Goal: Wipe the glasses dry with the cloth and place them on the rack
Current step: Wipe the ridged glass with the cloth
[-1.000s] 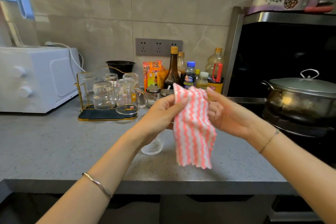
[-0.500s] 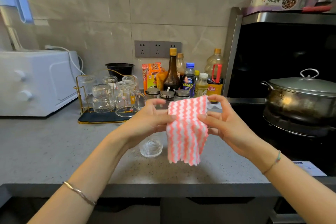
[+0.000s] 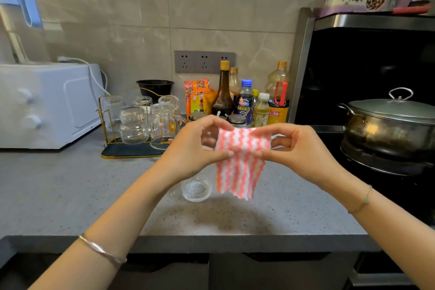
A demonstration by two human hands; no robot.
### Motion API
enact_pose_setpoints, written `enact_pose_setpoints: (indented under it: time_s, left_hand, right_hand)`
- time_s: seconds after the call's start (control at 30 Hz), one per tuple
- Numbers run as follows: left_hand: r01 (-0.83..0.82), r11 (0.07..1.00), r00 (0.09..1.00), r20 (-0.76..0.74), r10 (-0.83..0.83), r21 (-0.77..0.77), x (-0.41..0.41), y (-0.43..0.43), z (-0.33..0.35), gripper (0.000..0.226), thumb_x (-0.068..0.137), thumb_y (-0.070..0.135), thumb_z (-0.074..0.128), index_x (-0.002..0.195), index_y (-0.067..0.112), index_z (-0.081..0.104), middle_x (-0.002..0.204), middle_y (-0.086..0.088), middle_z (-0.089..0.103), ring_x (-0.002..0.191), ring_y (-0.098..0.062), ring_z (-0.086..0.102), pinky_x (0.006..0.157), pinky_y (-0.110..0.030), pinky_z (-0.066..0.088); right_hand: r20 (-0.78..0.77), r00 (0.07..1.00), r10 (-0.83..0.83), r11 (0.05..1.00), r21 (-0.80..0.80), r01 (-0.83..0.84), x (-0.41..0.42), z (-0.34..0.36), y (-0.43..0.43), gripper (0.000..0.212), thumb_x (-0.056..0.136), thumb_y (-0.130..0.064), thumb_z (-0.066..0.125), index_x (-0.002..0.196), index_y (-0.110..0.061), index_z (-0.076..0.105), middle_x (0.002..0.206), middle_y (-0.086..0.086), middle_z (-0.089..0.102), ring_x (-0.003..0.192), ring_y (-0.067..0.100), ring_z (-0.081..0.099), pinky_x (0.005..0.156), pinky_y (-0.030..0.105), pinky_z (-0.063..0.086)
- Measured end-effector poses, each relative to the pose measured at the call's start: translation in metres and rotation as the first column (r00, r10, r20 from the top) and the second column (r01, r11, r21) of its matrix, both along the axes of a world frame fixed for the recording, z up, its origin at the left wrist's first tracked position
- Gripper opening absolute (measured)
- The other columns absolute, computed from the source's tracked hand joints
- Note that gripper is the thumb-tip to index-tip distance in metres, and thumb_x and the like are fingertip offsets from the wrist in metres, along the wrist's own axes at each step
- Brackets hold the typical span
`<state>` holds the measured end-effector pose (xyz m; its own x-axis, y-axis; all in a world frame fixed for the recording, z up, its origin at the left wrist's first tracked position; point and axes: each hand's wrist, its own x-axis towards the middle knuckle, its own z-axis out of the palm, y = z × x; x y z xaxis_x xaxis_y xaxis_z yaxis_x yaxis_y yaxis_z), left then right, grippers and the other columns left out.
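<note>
A home kitchen; a lidded pot on the stove, sauce bottles along the tiled wall.

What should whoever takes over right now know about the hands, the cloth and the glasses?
Left hand and right hand: both pinch the pink-striped cloth above the counter, neither holds a glass.
Rack: several glasses already upside down on it.
One ribbed glass stands on the counter under the hands, off the rack.
Left: wipe that glass, then rack it.
</note>
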<state>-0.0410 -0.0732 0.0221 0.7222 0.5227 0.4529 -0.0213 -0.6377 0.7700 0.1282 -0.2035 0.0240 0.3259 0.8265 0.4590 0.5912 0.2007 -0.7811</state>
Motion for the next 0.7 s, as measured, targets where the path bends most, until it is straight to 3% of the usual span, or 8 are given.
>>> enact_pose_setpoints:
  time_s: [0.17,0.27,0.37,0.5,0.6,0.7]
  left_hand:
    - [-0.108,0.986,0.994,0.009,0.108,0.125,0.004,0.006,-0.003,0.028,0.074,0.016,0.082,0.099,0.020,0.069,0.092,-0.004,0.069,0.077,-0.009,0.064,0.070,-0.015,0.054]
    - [-0.136,0.982,0.991,0.027,0.134,0.129,0.005,0.009,-0.004,0.021,0.073,0.023,0.082,0.090,0.021,0.070,0.088,-0.005,0.070,0.076,-0.013,0.064,0.071,-0.024,0.056]
    - [-0.099,0.991,0.995,0.013,0.098,0.088,0.005,0.008,-0.005,0.017,0.075,0.023,0.081,0.084,0.017,0.068,0.084,-0.010,0.067,0.073,-0.019,0.065,0.063,-0.025,0.057]
    - [-0.073,0.992,0.997,0.030,0.070,0.099,0.005,0.005,-0.006,0.018,0.081,0.028,0.072,0.083,0.014,0.061,0.086,0.001,0.068,0.073,-0.001,0.064,0.063,-0.012,0.051]
    - [0.016,0.998,0.999,0.048,-0.013,-0.061,0.006,0.004,-0.005,0.020,0.091,0.029,0.060,0.092,0.011,0.054,0.089,-0.003,0.072,0.078,-0.005,0.067,0.069,-0.017,0.053]
    - [0.102,0.942,0.992,0.103,-0.073,-0.320,0.006,-0.003,-0.009,0.019,0.097,0.025,0.052,0.100,0.007,0.047,0.075,-0.002,0.074,0.071,-0.008,0.071,0.062,-0.020,0.055]
  right_hand:
    - [0.110,0.993,-0.033,0.999,0.022,0.030,0.005,0.004,0.001,0.026,0.076,-0.009,0.076,0.093,-0.027,0.071,0.086,-0.009,0.070,0.073,0.006,0.070,0.063,0.015,0.056]
    - [0.182,0.983,-0.036,0.999,-0.022,0.041,0.009,0.007,0.002,0.024,0.079,-0.015,0.072,0.094,-0.034,0.070,0.087,-0.013,0.070,0.073,0.004,0.069,0.064,0.014,0.055]
    - [0.142,0.990,0.012,0.997,-0.074,-0.001,0.012,0.009,0.004,0.023,0.084,-0.017,0.067,0.097,-0.035,0.069,0.090,-0.014,0.071,0.082,0.003,0.069,0.067,0.015,0.055]
    - [0.085,0.996,0.024,0.990,-0.142,-0.011,0.015,0.012,0.006,0.012,0.087,-0.025,0.063,0.094,-0.033,0.069,0.088,-0.010,0.072,0.079,0.004,0.067,0.067,0.017,0.055]
    - [0.189,0.981,-0.051,0.985,-0.155,0.081,0.017,0.012,0.009,0.008,0.086,-0.038,0.059,0.087,-0.037,0.067,0.091,-0.013,0.066,0.085,0.004,0.061,0.073,0.015,0.049]
    - [-0.002,1.000,0.028,0.981,-0.190,-0.028,0.012,0.007,0.013,0.019,0.095,-0.031,0.050,0.093,-0.025,0.067,0.080,-0.014,0.070,0.077,-0.001,0.066,0.074,0.013,0.054]
